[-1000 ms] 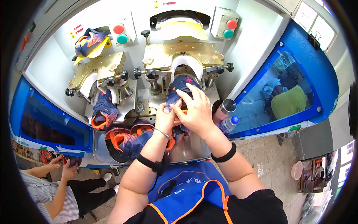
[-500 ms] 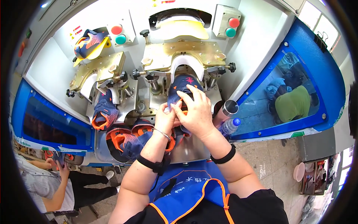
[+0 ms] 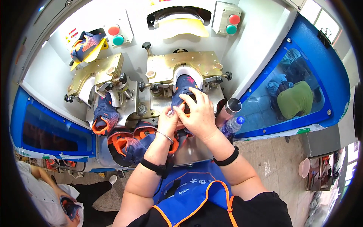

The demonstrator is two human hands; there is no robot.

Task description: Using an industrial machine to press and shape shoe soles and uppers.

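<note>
A navy sneaker [image 3: 183, 85] with a pink mark and orange trim sits toe-first in the white U-shaped pad [image 3: 188, 70] of the right-hand press station. My left hand [image 3: 168, 121] pinches the near left side of its upper. On the shoe's right side lies my right hand [image 3: 199, 115], fingers curled over the opening and thumb meeting the left fingertips. The brass-coloured clamp plate [image 3: 162, 65] stands low around the toe. My hands hide most of the shoe's heel.
Another sneaker [image 3: 104, 115] sits in the left station, and one [image 3: 87, 45] rests on a yellow form. Several shoes [image 3: 124, 147] lie by my left forearm. A tumbler [image 3: 228, 111] and a plastic bottle [image 3: 233, 125] stand right. A co-worker [image 3: 45, 193] holds a shoe at lower left.
The brass-coloured plate has come down around the sneaker's toe, covering its posts. My hands keep nearly the same hold. The co-worker at lower left has shifted, lowering the shoe.
</note>
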